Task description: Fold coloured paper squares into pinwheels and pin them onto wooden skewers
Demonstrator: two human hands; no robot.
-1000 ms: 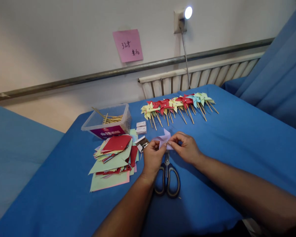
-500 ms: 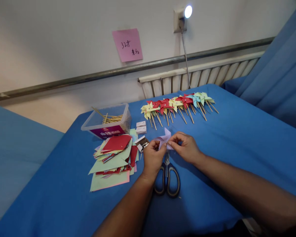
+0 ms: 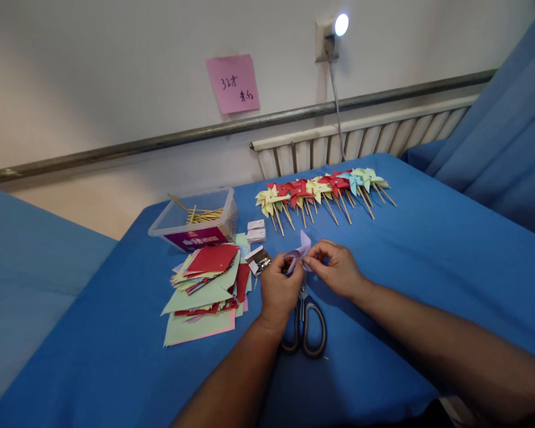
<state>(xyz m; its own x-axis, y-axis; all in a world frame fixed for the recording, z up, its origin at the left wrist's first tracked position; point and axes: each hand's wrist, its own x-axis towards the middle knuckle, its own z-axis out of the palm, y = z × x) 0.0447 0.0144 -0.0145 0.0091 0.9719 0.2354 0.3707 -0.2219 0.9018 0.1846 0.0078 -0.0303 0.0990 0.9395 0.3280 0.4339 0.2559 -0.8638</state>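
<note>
Both my hands meet over the blue table (image 3: 405,249) and pinch a small lilac paper piece (image 3: 301,249) that is partly folded. My left hand (image 3: 280,288) grips its left side with curled fingers. My right hand (image 3: 336,268) pinches its right side with thumb and forefinger. Just below the hands lie black-handled scissors (image 3: 304,321), their blades hidden under my fingers.
A messy stack of coloured paper squares (image 3: 207,284) lies to the left. Behind it stand a clear box of wooden sticks (image 3: 196,219) and small white boxes (image 3: 255,230). A row of finished pinwheels (image 3: 321,189) lies at the back. A pink note (image 3: 232,83) hangs on the wall.
The lilac paper has been folded in tighter between my fingers, with less of it showing. My hands have stayed in the same spot.
</note>
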